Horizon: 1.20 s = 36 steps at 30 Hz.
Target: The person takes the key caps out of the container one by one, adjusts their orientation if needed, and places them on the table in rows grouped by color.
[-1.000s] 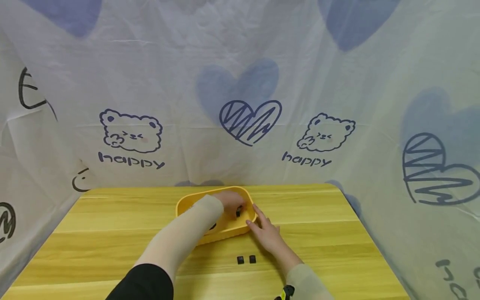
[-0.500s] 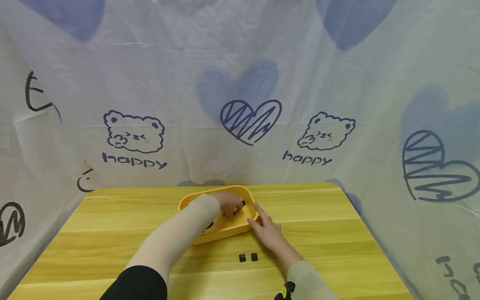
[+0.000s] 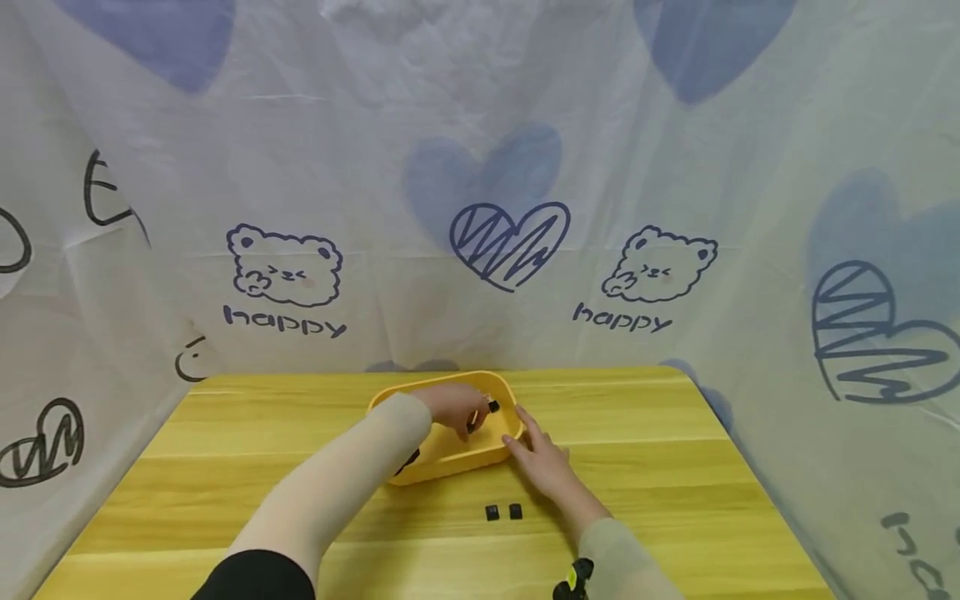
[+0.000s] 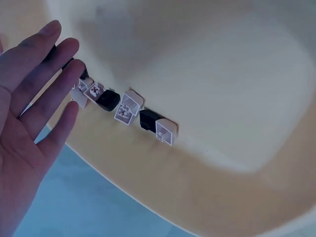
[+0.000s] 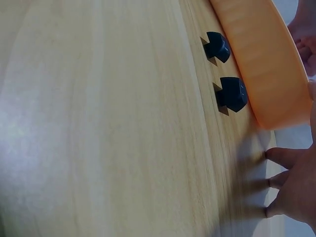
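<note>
Keycaps [image 4: 129, 106], black and white, mostly left inside yellow tray [image 3: 450, 454] near counter's [image 3: 675, 467] far edge; two black ones [image 3: 503, 512] laid out near front. Left hand [image 3: 457, 406] pinched one black cap [image 3: 492, 406]; right hand [image 3: 543, 462] open-fingered, touching tray's rim.
</note>
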Motion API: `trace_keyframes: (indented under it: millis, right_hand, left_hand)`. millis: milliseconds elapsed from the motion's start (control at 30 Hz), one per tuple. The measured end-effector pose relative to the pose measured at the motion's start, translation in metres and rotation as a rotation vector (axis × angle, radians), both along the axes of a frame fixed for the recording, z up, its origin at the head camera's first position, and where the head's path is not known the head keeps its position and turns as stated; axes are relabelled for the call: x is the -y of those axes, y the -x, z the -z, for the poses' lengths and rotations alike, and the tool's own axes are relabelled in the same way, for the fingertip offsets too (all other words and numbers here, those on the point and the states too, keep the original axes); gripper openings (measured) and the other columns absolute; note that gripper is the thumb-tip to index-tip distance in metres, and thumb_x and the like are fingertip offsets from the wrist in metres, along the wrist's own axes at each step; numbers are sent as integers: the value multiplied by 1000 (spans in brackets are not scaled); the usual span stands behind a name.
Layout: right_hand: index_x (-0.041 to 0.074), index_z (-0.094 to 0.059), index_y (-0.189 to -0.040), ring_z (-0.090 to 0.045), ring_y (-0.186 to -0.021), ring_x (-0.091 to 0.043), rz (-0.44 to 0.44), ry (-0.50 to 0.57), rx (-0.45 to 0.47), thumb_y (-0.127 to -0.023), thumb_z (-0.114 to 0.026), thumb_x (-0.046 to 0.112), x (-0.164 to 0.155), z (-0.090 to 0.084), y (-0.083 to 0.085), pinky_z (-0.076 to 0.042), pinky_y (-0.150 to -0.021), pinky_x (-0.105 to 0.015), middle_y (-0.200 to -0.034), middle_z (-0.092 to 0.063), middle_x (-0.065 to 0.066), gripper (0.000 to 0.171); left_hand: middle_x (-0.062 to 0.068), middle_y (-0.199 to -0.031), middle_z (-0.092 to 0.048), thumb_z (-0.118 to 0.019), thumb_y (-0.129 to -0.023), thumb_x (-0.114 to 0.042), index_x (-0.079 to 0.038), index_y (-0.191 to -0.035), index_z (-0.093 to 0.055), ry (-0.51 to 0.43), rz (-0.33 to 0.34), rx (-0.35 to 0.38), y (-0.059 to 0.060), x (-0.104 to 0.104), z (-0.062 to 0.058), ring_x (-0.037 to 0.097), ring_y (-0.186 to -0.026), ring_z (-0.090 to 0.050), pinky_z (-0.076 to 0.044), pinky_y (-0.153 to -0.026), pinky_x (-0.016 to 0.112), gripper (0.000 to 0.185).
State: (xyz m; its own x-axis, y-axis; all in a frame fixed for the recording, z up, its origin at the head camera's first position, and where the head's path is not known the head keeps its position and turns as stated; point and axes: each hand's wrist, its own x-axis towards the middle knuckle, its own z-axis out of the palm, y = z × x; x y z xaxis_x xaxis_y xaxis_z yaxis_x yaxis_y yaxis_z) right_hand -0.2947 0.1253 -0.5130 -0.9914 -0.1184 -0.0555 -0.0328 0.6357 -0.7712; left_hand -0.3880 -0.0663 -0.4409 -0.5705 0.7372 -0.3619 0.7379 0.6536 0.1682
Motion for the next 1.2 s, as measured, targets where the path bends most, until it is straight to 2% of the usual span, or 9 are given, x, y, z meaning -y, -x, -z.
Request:
trace_keyframes:
  millis: [267, 500, 667, 867, 1000, 1200]
  right_hand:
    - [27, -22, -156, -20, -137, -53, -6, -8, -6, -94, -42, 65, 0, 1, -1, 6, -104, -71, -146, -43, -19, 75]
    - [29, -21, -156, -20, -137, -53, -11, -14, -7, -96, -42, 61, 1, 2, -1, 7, -104, -71, -149, -39, -18, 71]
    - [28, -21, -156, -20, -137, -53, -12, -15, -7, -97, -42, 60, 0, 1, -1, 7, -104, -71, -149, -38, -17, 71]
    - [29, -20, -157, -20, -137, -53, -13, -19, 5, -98, -43, 57, 1, 0, -1, 6, -104, -71, -150, -38, -17, 69]
    - [29, -20, -156, -20, -137, -53, -6, -19, 8, -100, -46, 51, 1, -1, -2, 6, -105, -70, -150, -38, -18, 66]
    - [31, -20, -156, -20, -137, -53, 1, -31, 8, -97, -43, 59, 1, 1, -2, 6, -105, -70, -150, -37, -17, 69]
  left_hand:
    - [-10, -82, -61, -82, -79, -13, -10, -92, -73, -153, -12, -8, -15, 18, -14, 7, -73, -55, -49, -69, 24, 16]
    - [-11, -80, -60, -82, -78, -18, -20, -85, -69, -288, -16, -43, -23, 29, -25, 6, -68, -53, -48, -65, 23, 15]
    - [-9, -82, -62, -83, -77, -20, -19, -87, -69, -355, -24, -93, -36, 32, -32, 8, -73, -55, -48, -69, 24, 17]
    - [-9, -85, -63, -84, -76, -18, -16, -89, -72, -425, -72, -151, -54, 35, -33, 12, -77, -60, -50, -73, 25, 18]
    - [-9, -82, -62, -84, -76, -21, -16, -88, -71, -476, -100, -185, -67, 37, -31, 9, -73, -56, -49, -70, 25, 18]
    - [-11, -77, -58, -84, -77, -19, -18, -86, -70, -533, -174, -155, -84, 39, -19, 6, -70, -52, -48, -67, 24, 17]
